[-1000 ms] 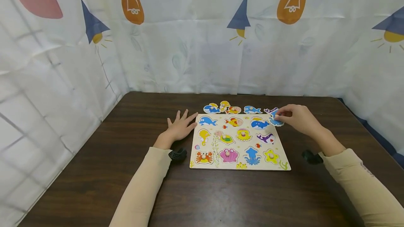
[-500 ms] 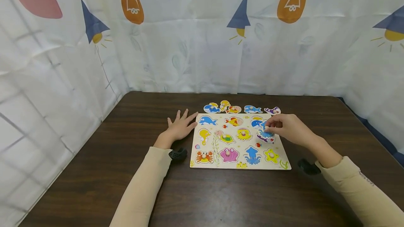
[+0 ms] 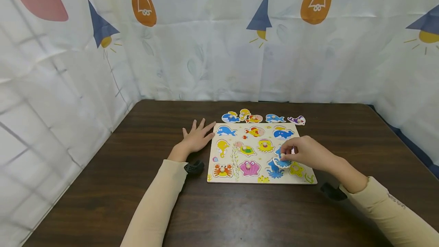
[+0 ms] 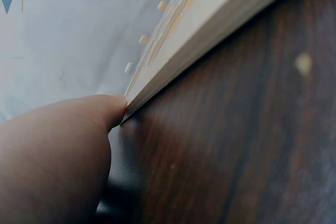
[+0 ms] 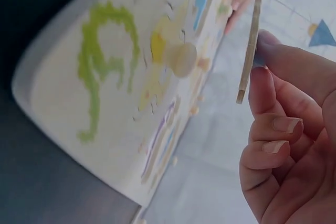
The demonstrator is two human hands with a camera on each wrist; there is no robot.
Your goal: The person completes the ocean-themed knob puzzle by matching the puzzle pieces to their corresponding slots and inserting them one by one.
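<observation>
Blue squid piece (image 3: 282,162) held above puzzle board (image 3: 247,180)

Right hand (image 3: 310,153): thumb and finger pinch the piece; it is clear of the board, overlapping the printed squid picture (image 3: 274,174) in head view. Left hand (image 3: 194,140): fingers spread, grasping nothing, thumb touching the board's left edge. Five loose pieces (image 3: 274,118) on dark table (image 3: 219,216), just beyond far edge.

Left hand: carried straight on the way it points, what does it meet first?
The puzzle board: the left hand points forward-right, its thumb apparently at the board's edge; exact contact is hard to judge.
</observation>
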